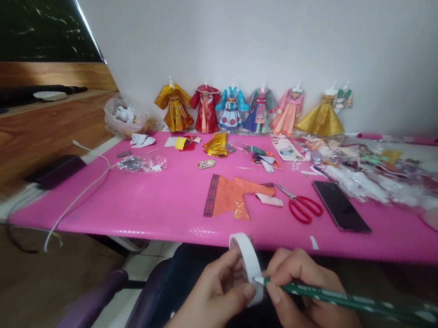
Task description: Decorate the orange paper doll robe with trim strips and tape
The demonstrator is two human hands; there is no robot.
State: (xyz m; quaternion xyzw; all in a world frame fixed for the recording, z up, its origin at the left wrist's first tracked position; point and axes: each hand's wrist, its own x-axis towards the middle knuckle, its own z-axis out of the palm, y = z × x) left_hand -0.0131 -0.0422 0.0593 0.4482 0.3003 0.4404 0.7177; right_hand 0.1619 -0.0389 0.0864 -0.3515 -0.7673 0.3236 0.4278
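Observation:
My left hand (223,292) grips a roll of white tape (248,261), with fingers through its core and the thumb on its near edge. In my right hand (307,293) is a green pen (330,297) with pale spots, pinched close to its tip. The pen tip touches or nearly touches the outer face of the tape roll. Both hands are in front of the table's near edge, above my lap. On the table beyond them lie an orange fabric garment piece (225,196) with a dark patterned border and a small pale pink strip (269,199).
Red-handled scissors (303,208) and a black phone (340,205) lie on the pink table (152,204). Small doll dresses (231,105) stand along the wall. Plastic bags of pieces (370,174) cover the right side. A white cable (83,191) hangs over the left edge.

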